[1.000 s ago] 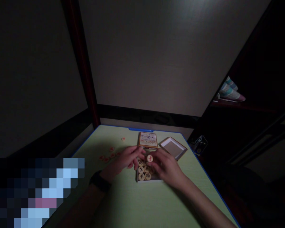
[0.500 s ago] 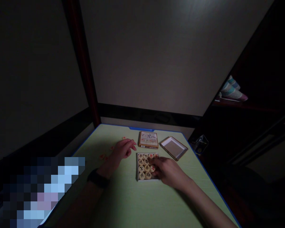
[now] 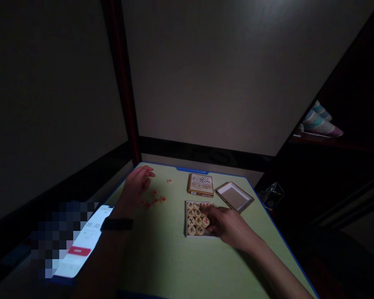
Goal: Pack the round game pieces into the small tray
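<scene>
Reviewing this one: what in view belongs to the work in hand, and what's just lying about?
In the work, as it looks:
right hand, at the tray
round pieces in it
left hand, near loose red-marked pieces
probably printed box, open box part

Apparently lying about:
lit phone
striped item

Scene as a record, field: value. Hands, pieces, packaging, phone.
tray: holds black-marked and red-marked pieces
loose pieces: red-marked, on table, left of tray
right hand: over tray's right side; grip contents hidden
left hand: near table's left edge, nothing visible in it
box: on table beyond tray
lid: inside up, right of box
phone: lit, lower left
</scene>
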{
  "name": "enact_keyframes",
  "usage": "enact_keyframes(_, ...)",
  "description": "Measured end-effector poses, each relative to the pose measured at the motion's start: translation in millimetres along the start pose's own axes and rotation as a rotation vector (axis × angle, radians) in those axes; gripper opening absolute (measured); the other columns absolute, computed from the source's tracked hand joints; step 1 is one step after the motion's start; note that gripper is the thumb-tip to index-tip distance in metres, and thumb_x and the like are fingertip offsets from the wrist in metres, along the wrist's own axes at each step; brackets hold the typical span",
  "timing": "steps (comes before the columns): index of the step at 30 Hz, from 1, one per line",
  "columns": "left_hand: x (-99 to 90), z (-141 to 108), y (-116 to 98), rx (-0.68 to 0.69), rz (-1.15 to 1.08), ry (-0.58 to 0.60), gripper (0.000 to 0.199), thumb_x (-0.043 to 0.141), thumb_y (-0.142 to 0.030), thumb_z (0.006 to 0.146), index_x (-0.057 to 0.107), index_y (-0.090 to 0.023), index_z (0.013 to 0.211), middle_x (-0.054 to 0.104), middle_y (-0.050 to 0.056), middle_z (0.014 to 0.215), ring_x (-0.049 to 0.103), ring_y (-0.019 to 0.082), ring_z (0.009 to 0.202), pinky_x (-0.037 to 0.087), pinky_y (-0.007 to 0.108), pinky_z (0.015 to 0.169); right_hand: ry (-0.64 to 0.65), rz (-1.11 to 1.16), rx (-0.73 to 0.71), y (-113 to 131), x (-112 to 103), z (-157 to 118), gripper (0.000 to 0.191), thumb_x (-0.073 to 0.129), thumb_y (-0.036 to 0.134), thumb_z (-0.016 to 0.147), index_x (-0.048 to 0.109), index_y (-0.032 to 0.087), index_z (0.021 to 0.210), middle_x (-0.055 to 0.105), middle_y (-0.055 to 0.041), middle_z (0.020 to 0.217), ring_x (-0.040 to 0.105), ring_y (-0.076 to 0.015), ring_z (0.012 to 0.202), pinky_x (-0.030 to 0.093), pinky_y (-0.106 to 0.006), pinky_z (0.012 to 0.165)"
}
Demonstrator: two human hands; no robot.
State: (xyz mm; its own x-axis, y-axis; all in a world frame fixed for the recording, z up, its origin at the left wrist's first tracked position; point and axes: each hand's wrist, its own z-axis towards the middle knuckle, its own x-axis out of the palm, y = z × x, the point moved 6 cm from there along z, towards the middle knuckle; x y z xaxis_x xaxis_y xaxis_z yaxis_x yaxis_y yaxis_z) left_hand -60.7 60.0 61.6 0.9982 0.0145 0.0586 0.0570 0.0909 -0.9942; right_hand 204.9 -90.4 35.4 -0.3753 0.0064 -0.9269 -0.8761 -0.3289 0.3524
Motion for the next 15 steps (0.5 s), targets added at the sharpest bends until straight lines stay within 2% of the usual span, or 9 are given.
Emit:
enact_keyframes(1,-9.6,4,-3,0.050,0.107,-0.045,0.034,0.055,-0.050,0.073,0.057,-0.018,0.085,0.059,-0.001,0.072,0.038,0.007,0.047,0.026,0.021,0.045,0.002,0.023,0.000,0,-2,-1,0.045,0.063,0.007,0.074,0.063,0.021,0.117,0.072,-0.0063,0.096,0.066,-0.0183,0.079,0.046,-0.025,0.069)
enact_keyframes(3,-20.5,9,-5,0.125,0.489,-0.046,0.029,0.049,-0.046,0.078,0.059,-0.019,0.079,0.062,0.002,0.071,0.049,0.012,0.056,0.035,0.024,0.054,0.000,0.058,-0.001,-1,-8,-1,0.041,0.059,0.003,0.072,0.066,0.021,0.109,0.071,-0.0041,0.089,0.065,-0.0170,0.074,0.045,-0.024,0.065)
enact_keyframes(4,-22.7,9,-4,0.149,0.688,-0.010,0.028,0.047,-0.043,0.080,0.059,-0.019,0.077,0.063,0.003,0.072,0.054,0.015,0.063,0.038,0.026,0.059,-0.009,0.070,-0.003,0,-10,-2,0.038,0.057,0.002,0.072,0.067,0.021,0.104,0.071,-0.0032,0.086,0.064,-0.0166,0.072,0.044,-0.024,0.063)
enact_keyframes(7,-28.2,3,8,0.111,1.017,0.098,0.029,0.050,-0.045,0.083,0.064,-0.019,0.084,0.066,0.008,0.085,0.061,0.023,0.080,0.041,0.032,0.070,-0.051,0.118,-0.006,-1,-17,-2,0.028,0.052,0.002,0.074,0.067,0.020,0.091,0.070,-0.0022,0.079,0.064,-0.0165,0.069,0.045,-0.024,0.062)
enact_keyframes(11,-23.0,-17,29,0.016,1.279,0.323,0.050,0.065,-0.055,0.073,0.063,-0.018,0.106,0.064,0.014,0.106,0.063,0.030,0.094,0.045,0.036,0.078,-0.126,0.187,-0.017,-4,-21,-1,0.021,0.051,0.010,0.085,0.067,0.020,0.093,0.073,-0.0050,0.089,0.068,-0.0185,0.080,0.049,-0.027,0.072)
enact_keyframes(15,-13.2,-27,38,-0.044,1.301,0.422,0.042,0.069,-0.039,0.070,0.062,-0.017,0.105,0.061,0.015,0.111,0.063,0.028,0.094,0.047,0.034,0.076,-0.205,0.135,-0.010,-9,-27,7,0.017,0.051,0.014,0.087,0.067,0.019,0.090,0.073,-0.0064,0.087,0.067,-0.0192,0.078,0.048,-0.027,0.070)
